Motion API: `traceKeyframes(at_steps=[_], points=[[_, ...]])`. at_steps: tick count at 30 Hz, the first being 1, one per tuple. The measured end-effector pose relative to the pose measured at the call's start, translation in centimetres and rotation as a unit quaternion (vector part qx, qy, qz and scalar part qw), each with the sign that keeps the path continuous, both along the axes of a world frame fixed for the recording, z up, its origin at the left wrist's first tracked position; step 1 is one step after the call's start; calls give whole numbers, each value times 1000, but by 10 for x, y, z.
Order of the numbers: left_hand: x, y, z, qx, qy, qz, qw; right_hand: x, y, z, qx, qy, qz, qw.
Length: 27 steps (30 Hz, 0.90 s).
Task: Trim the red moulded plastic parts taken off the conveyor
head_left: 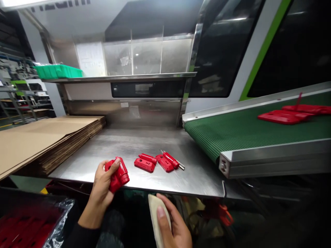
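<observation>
My left hand (102,187) is closed around a red plastic part (119,175), held at the front edge of the steel table (129,144). My right hand (173,224) sits lower, below the table edge, with its thumb pressed on a pale cloth (155,212). Two more red plastic parts lie on the table just beyond: one (145,163) in the middle and another (168,161) to its right, with a thin metal rod (178,163) lying along it.
A stack of flat cardboard sheets (38,141) covers the table's left side. A green conveyor belt (248,131) slopes in from the right carrying red moulded pieces (292,114). A plastic-lined bin of red parts (23,224) is at lower left. A green crate (58,71) rests on a shelf.
</observation>
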State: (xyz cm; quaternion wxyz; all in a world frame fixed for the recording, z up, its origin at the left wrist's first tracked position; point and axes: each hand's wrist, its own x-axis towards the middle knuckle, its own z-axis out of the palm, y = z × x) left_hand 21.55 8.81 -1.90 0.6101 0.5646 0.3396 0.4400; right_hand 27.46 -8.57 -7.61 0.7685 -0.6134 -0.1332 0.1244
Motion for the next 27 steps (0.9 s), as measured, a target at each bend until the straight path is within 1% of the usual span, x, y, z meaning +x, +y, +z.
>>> traceKeyframes(at_steps=[1,3,4,5,6,7,9,10,11,13,14,15,16,17,18,19,20,21,23,25,27], points=[[1,-13,-1,-38,-52,-13,998,0,7,9,64,29,14,997],[3,-38,-3,-97,-126,-42,986,-2,24,26,184,63,31,980],[4,-49,-4,-127,-154,-57,978,-3,32,32,225,62,36,972],[5,-59,-4,-163,-183,-65,967,-4,40,36,248,54,40,966],[4,-66,-3,-208,-214,-69,952,-6,46,38,254,45,42,965],[3,-72,-2,-257,-246,-68,932,-7,50,39,251,34,43,967],[-3,-77,2,-357,-307,-60,880,-8,52,38,231,15,53,971],[-6,-78,5,-396,-328,-59,855,-9,50,36,214,4,60,975],[-9,-78,7,-421,-341,-63,838,-9,47,35,193,-7,68,979],[-13,-79,9,-447,-355,-74,818,-10,37,35,148,-20,74,986],[-13,-79,9,-449,-357,-74,816,-11,31,35,116,-36,69,990],[-12,-80,8,-450,-354,-74,817,-13,25,36,76,-78,55,993],[-10,-81,7,-454,-350,-73,816,-15,18,38,41,-153,35,987],[-8,-83,5,-460,-348,-77,813,-18,10,39,12,-251,6,968],[-5,-84,3,-467,-350,-87,807,-22,2,40,-14,-353,-31,935],[-2,-86,2,-471,-355,-96,802,-26,-5,41,-37,-437,-70,896],[0,-88,1,-471,-362,-103,798,-30,-11,42,-60,-491,-103,863],[2,-90,1,-465,-370,-105,798,-33,-15,42,-83,-511,-120,847],[4,-96,4,-444,-376,-98,807,-37,-20,44,-128,-522,-118,835],[5,-102,10,-425,-375,-91,819,-37,-19,45,-112,-555,-94,819],[4,-107,17,-411,-369,-83,829,-37,-19,45,-90,-579,-98,804]])
